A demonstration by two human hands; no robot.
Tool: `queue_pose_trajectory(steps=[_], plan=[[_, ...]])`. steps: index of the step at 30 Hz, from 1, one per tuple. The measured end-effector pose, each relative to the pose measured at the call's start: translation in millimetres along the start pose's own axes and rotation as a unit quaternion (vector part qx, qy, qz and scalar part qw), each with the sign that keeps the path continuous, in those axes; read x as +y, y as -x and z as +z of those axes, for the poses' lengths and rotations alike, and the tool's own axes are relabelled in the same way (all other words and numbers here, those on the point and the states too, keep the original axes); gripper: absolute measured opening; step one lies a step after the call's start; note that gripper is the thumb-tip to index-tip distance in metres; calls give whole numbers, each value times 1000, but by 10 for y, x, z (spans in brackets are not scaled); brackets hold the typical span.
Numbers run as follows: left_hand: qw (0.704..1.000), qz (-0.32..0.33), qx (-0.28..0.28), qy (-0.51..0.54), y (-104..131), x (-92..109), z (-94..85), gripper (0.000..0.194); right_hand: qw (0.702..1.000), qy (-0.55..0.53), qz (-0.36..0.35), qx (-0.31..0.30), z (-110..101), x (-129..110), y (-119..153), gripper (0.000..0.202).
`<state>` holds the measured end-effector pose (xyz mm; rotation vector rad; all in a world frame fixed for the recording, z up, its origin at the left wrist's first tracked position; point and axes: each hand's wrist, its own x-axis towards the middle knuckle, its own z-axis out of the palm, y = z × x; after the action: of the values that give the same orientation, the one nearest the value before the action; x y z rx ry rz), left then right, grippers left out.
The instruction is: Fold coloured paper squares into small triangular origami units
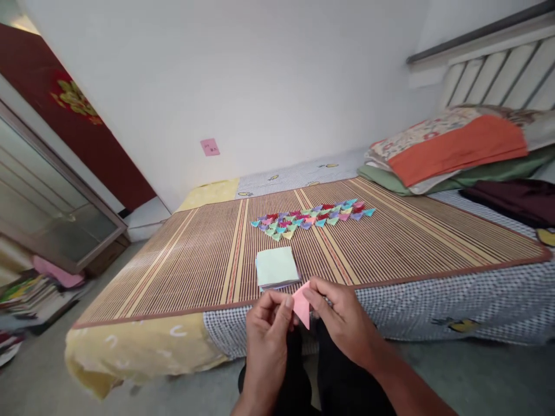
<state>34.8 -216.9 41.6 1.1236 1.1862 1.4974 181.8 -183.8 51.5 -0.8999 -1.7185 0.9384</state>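
Observation:
A small pink folded paper [302, 307] with a pointed lower end is pinched between my two hands, just off the bed's front edge. My left hand [269, 323] grips its left corner with thumb and fingertips. On the upper right side, my right hand [342, 315] holds it the same way. Just beyond lies a stack of square paper sheets [277, 266], pale green on top. Farther back, several rows of small folded paper boats [310, 221] in many colours stand on the mat.
A striped bamboo mat [195, 260] covers the bed over a checked and yellow sheet. Folded bedding with an orange band [459, 150] and a dark cloth [511, 199] lie at the right. Books [30, 294] are piled at the far left.

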Motion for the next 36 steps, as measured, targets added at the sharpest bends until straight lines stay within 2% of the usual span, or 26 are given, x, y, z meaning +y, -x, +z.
queue_pose_trajectory(steps=[7,11,15,18,20,24,32,34,36], plan=[[998,6,-43,-40,218,124,-34,26,1000,12,-24,6,-21,-174,153,36],[996,-25,-83,10,264,101,20,26,998,38,-24,46,-56,-169,214,43],[981,-74,-104,148,216,89,85,28,997,-78,25,2,-149,-101,239,45],[963,-108,-108,224,165,110,89,25,986,-155,49,-38,-173,-49,250,26],[957,-118,-109,242,145,120,82,21,979,-185,64,-59,-156,-25,256,17],[960,-105,-101,237,143,103,74,20,970,-225,63,-66,-115,1,255,19],[963,-109,-105,224,149,44,59,23,976,-202,44,-70,-129,-49,258,13],[973,-89,-96,190,152,44,59,23,987,-150,18,-48,-121,-89,262,14],[986,-60,-74,136,162,45,71,22,997,-76,-10,7,-97,-118,265,15]])
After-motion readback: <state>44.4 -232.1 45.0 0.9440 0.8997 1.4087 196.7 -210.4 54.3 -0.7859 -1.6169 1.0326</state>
